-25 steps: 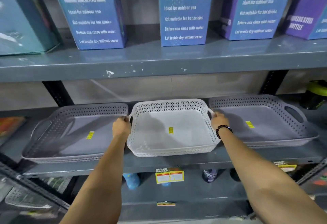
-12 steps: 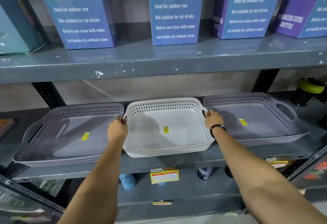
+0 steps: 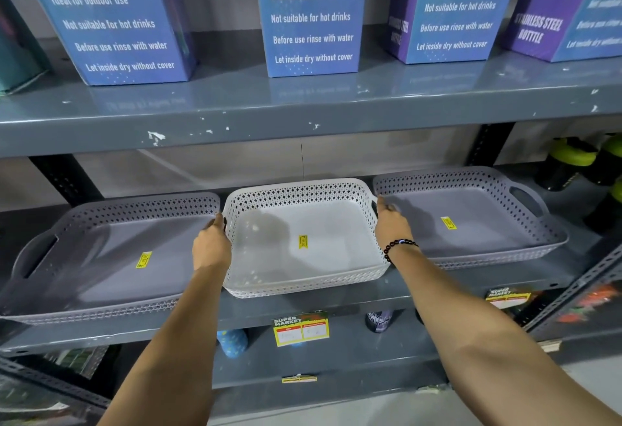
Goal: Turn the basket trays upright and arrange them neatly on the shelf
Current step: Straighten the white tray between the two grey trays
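Observation:
Three perforated basket trays stand upright side by side on the grey middle shelf (image 3: 336, 304). The white tray (image 3: 296, 190) is in the centre, with a yellow sticker on its floor. My left hand (image 3: 212, 244) grips its left rim and my right hand (image 3: 390, 223), with a dark bead bracelet on the wrist, grips its right rim. A grey tray (image 3: 101, 257) sits to the left and another grey tray (image 3: 478, 223) to the right, each with a side handle and a yellow sticker. All three nearly touch.
Blue and purple bottle boxes (image 3: 309, 15) line the upper shelf (image 3: 303, 123). Black bottles with green lids (image 3: 572, 160) stand right of the trays. A price tag (image 3: 300, 328) hangs on the shelf edge; bottles (image 3: 232, 341) stand on the lower shelf. Black uprights (image 3: 64, 180) flank the bay.
The view has shifted and drawn slightly closer. Both hands stay on the white tray's sides, and it sits a little further back between the grey trays.

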`<state>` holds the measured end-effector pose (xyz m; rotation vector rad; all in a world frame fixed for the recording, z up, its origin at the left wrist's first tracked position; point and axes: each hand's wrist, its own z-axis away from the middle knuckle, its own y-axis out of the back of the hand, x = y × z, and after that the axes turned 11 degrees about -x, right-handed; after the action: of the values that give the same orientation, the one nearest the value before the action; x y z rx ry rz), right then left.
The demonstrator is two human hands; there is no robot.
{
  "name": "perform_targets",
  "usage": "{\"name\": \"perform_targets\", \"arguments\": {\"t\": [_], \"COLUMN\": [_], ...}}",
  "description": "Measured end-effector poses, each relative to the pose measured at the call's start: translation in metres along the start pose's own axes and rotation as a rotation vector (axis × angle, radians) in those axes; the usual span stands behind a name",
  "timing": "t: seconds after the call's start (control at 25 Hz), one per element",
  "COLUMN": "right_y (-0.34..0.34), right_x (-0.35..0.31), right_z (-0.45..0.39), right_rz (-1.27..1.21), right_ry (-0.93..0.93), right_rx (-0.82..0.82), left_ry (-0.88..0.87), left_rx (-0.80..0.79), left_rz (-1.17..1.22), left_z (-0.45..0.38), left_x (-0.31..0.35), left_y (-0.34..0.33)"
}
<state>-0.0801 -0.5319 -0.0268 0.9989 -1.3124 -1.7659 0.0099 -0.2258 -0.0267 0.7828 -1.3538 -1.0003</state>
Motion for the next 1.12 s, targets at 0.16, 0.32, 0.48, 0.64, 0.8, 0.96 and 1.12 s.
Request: {"name": "perform_targets", "arguments": {"t": [0.16,0.32,0.48,0.64,0.8,0.96,1.12], "right_y": [0.002,0.002,0.003,0.005,0.007,0.01,0.005], "right_x": [0.0,0.001,0.002,0.001,0.001,0.003,0.005], "right_z": [0.0,0.0,-0.001,-0.005,-0.012,-0.019,-0.025], "right_rz": [0.028,-0.004,-0.098,-0.227,-0.383,-0.562,-0.613], "right_ry": [0.003,0.005,0.005,0.01,-0.008,-0.068,-0.085], "right_rx": [0.01,0.017,0.034,0.084,0.0,-0.002,0.031], "left_ry": [-0.002,-0.028,-0.029,-0.014,0.042,0.175,0.298], "left_rx": [0.008,0.022,0.04,0.055,0.035,-0.009,-0.022], "left_rz": [0.054,0.043,0.059,0.142,0.178,0.323,0.465], "left_z": [-0.003,-0.004,-0.007,-0.005,-0.008,-0.022,-0.029], "left_x": [0.001,0.0,-0.001,0.001,0.0,0.0,0.01], "left_y": [0.001,0.0,-0.002,-0.001,0.002,0.004,0.008]}}
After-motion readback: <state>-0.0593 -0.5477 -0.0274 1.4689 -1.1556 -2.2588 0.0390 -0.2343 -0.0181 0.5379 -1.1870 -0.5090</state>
